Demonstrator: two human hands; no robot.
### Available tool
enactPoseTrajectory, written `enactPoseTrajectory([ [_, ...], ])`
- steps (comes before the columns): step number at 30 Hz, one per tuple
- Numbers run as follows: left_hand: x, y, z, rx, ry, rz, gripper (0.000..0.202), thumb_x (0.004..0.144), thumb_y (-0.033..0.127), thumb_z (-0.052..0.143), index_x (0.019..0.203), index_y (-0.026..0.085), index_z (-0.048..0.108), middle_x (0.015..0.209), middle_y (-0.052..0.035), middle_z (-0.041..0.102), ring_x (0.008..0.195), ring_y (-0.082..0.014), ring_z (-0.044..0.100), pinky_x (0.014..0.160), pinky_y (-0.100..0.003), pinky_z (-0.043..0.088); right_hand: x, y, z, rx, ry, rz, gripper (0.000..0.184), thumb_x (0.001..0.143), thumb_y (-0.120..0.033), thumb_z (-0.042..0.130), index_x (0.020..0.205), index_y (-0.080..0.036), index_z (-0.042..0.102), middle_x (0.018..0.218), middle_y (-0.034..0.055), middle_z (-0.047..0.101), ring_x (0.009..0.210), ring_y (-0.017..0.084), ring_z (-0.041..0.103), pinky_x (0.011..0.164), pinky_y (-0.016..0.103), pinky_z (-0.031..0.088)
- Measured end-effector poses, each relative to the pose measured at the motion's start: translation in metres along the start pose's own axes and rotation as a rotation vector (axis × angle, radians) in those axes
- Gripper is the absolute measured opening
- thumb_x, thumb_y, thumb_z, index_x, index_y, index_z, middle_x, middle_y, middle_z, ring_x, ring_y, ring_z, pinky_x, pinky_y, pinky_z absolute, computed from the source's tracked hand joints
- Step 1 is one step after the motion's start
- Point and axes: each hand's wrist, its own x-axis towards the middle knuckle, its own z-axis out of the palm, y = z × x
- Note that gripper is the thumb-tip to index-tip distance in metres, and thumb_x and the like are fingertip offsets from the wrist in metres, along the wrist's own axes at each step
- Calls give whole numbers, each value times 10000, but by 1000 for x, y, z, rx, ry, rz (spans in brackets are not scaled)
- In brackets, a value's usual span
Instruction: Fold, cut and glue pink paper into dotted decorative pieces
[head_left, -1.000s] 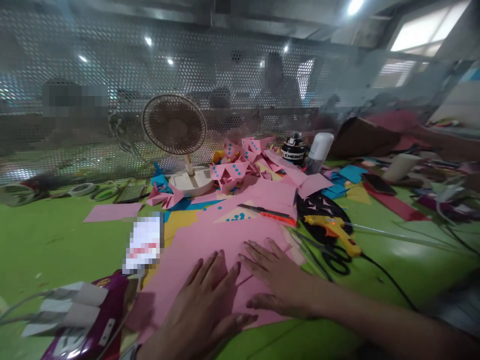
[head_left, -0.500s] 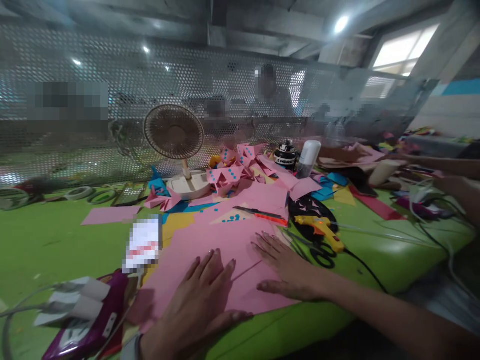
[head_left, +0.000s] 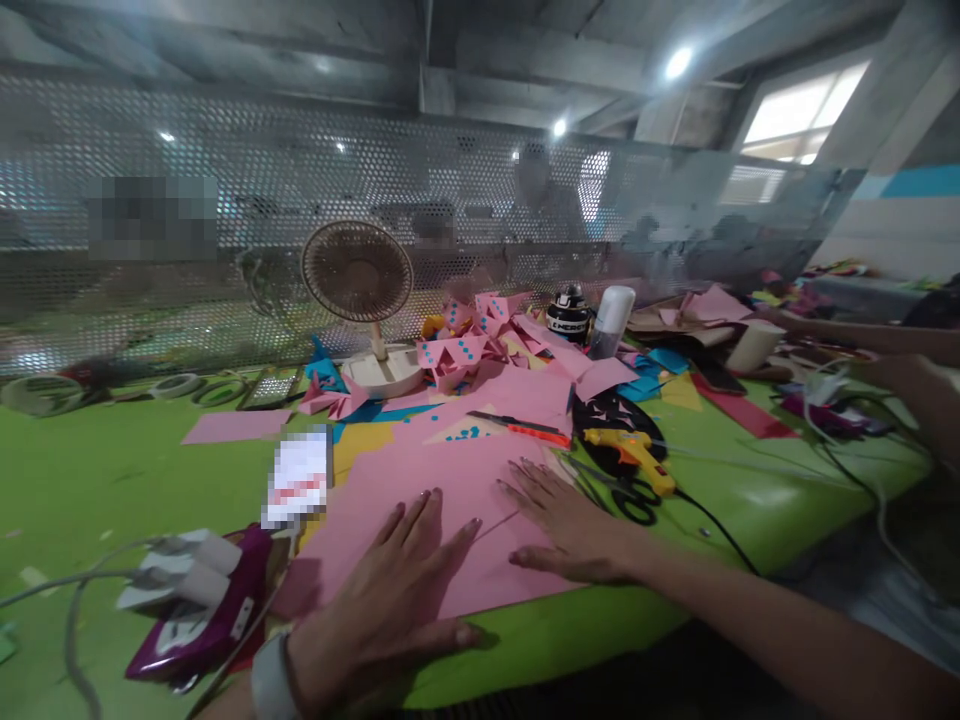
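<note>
Both of my hands lie flat on a large pink paper sheet (head_left: 450, 475) spread on the green table (head_left: 105, 480). My left hand (head_left: 390, 595) presses the near part of the sheet with fingers spread. My right hand (head_left: 566, 520) rests palm down on the sheet's right side, fingers stretched out. A fold line runs between the two hands. Neither hand holds anything.
Right of my right hand lie black scissors (head_left: 626, 495) and a yellow glue gun (head_left: 626, 455) with its cord. An orange cutter (head_left: 525, 428), folded pink paper shapes (head_left: 480, 335), a small fan (head_left: 358, 275), a bottle (head_left: 609, 320), a purple plug strip (head_left: 202, 610). Another person's arm (head_left: 892, 340) reaches in at right.
The camera view shifted and lifted a little. Both hands stay flat on the pink sheet, the left hand sliding slightly nearer and the right hand barely moving.
</note>
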Motion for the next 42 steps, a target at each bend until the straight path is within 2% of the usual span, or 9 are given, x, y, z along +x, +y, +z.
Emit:
enactPoseTrajectory([
  [3, -3, 0, -5, -3, -42, 21, 876, 748, 754, 340, 1446, 264, 138, 1488, -179, 144, 1339, -404, 156, 1027, -585, 225, 0, 0, 1, -2, 8, 0, 816, 829, -679, 306, 1455, -212, 67, 1520, 89, -48, 1382, 276, -61, 1117, 469, 41],
  [13, -20, 1, -9, -11, -78, 9, 885, 749, 745, 372, 1451, 279, 99, 1511, -122, 5, 1357, -382, 87, 1072, -540, 180, 0, 2, 3, 16, -14, 5, 812, 830, -681, 296, 1454, -216, 63, 1517, 71, -37, 1383, 271, -67, 1121, 453, -6],
  [21, -50, 3, -17, -24, -125, -47, 874, 763, 732, 375, 1452, 289, 70, 1511, -99, 3, 1358, -368, 113, 1076, -523, 188, 0, 4, 9, -2, -3, 4, 805, 827, -686, 295, 1453, -233, 67, 1518, 46, -31, 1382, 277, -56, 1124, 462, 2],
  [26, -68, 3, -17, -25, -99, -74, 838, 785, 716, 362, 1446, 322, 30, 1516, -59, 8, 1359, -350, 136, 1080, -523, 165, 1, 7, 13, 1, 6, -6, 793, 836, -677, 289, 1451, -233, 58, 1517, 41, -49, 1381, 274, -63, 1125, 462, 32],
  [33, -79, 10, -21, -11, -133, -144, 822, 790, 714, 349, 1440, 331, 25, 1512, -52, 55, 1361, -338, 139, 1067, -561, 146, 1, 9, 17, 7, 20, -19, 789, 838, -676, 283, 1451, -231, 65, 1515, 44, -46, 1379, 269, -74, 1124, 467, 27],
  [38, -68, 18, -19, 46, -83, -171, 814, 795, 716, 334, 1446, 290, 94, 1483, -82, 205, 1347, -328, 207, 1067, -595, 69, 2, 8, 17, 0, 26, -9, 795, 830, -686, 281, 1451, -232, 81, 1516, 48, -38, 1381, 267, -62, 1124, 464, 29],
  [39, -61, 22, -19, 53, -57, -174, 825, 792, 720, 331, 1448, 271, 108, 1473, -87, 237, 1346, -319, 217, 1074, -586, 54, 2, 7, 17, 1, 28, -10, 792, 830, -685, 283, 1451, -234, 85, 1516, 47, -33, 1382, 266, -59, 1124, 464, 29],
  [42, -30, 34, -18, 39, 11, -217, 870, 771, 749, 314, 1443, 211, 180, 1483, -105, 210, 1357, -277, 204, 1106, -488, 137, 2, 7, 18, 0, 41, -16, 782, 834, -676, 292, 1451, -237, 98, 1517, 50, -13, 1383, 267, -45, 1123, 466, 39],
])
